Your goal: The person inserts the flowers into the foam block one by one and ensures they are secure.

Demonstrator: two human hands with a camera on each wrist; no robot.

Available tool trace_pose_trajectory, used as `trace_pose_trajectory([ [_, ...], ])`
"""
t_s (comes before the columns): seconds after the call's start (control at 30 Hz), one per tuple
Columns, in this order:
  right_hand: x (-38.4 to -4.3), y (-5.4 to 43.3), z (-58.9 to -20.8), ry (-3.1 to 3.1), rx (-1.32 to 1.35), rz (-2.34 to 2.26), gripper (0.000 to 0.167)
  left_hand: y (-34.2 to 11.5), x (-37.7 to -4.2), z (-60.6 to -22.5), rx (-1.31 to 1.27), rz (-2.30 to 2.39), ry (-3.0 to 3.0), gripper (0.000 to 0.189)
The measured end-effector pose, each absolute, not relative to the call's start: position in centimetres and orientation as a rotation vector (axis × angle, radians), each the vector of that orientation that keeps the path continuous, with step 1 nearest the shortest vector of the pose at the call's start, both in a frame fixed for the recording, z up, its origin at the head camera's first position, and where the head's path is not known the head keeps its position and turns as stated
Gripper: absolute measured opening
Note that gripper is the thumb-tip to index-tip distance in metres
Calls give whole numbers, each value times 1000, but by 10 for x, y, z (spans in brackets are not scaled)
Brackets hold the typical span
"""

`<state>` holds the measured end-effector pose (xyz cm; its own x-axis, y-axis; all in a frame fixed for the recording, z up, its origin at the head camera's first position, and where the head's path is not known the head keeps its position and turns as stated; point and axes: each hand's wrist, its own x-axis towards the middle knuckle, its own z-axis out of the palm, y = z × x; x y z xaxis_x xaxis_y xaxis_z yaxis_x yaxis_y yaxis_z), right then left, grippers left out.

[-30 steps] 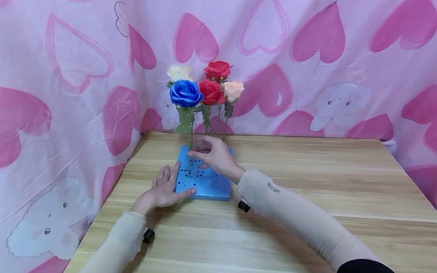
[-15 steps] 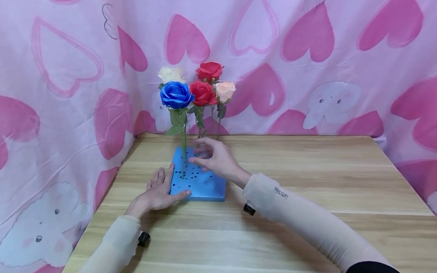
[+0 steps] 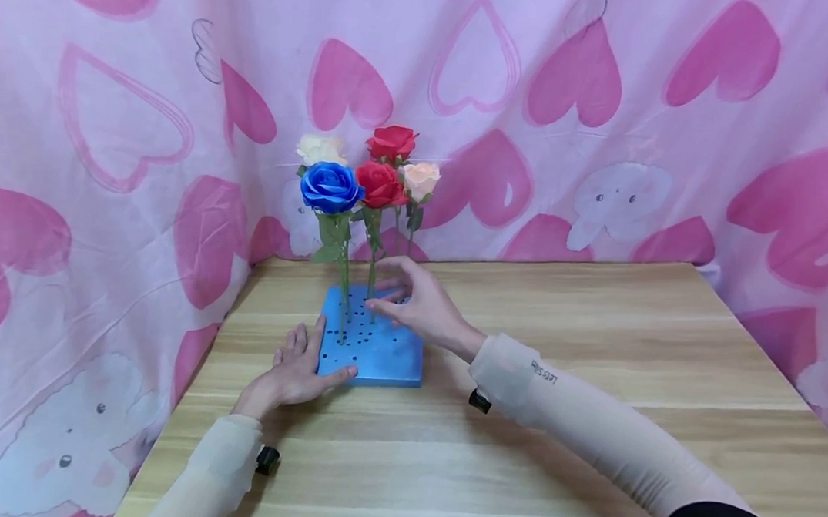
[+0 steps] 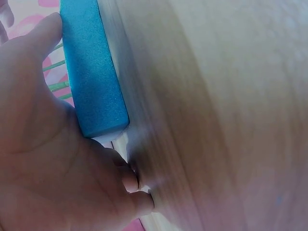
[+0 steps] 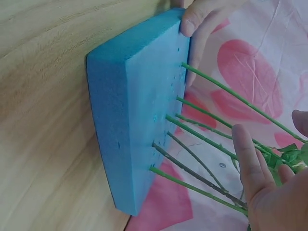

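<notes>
A blue foam block [image 3: 387, 368], its top dotted with small holes, lies on the table. Artificial roses stand upright in it: a blue rose [image 3: 331, 187] in front, a white rose [image 3: 320, 149] behind it, two red roses [image 3: 381, 186] and a peach rose [image 3: 421, 181]. My left hand [image 3: 294, 375] rests against the block's left side, thumb over the near corner and fingers straight. My right hand [image 3: 430, 308] is beside the front red rose's stem; its thumb and fingers stand apart. Several green stems [image 5: 202, 135] rise from the block beside that hand in the right wrist view.
The block sits toward the left of a wood-grain table [image 3: 564, 360]. A pink curtain [image 3: 474, 48] with hearts and cartoon animals hangs along the back and sides. The rose heads stand close together above the block's far half.
My right hand has drawn away from the blue rose's stem, rightward to the front red rose's stem. My left hand stays at the block. The head view has shifted slightly.
</notes>
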<state>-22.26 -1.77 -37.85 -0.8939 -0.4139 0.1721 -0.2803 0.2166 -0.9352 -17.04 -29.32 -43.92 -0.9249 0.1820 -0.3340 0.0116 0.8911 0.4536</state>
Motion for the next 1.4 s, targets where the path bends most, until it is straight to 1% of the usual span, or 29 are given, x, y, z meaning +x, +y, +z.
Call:
trace_pose_trajectory([
  [0.37,-216,-4,-373,2453,-757,-1805,64,-292,-177,-441,166,636,2687,131],
  [0.63,-211,9,-375,2483,-734,-1812,69,-298,-175,-443,183,644,2682,130],
  [0.9,-203,23,-368,2435,-700,-1879,67,-315,-170,-444,182,673,2691,129],
  [1.17,-201,62,-360,2520,-701,-1903,64,-324,-168,-449,186,712,2746,131],
  [1.4,-197,99,-361,2584,-625,-1928,59,-322,-157,-442,79,616,2821,133],
])
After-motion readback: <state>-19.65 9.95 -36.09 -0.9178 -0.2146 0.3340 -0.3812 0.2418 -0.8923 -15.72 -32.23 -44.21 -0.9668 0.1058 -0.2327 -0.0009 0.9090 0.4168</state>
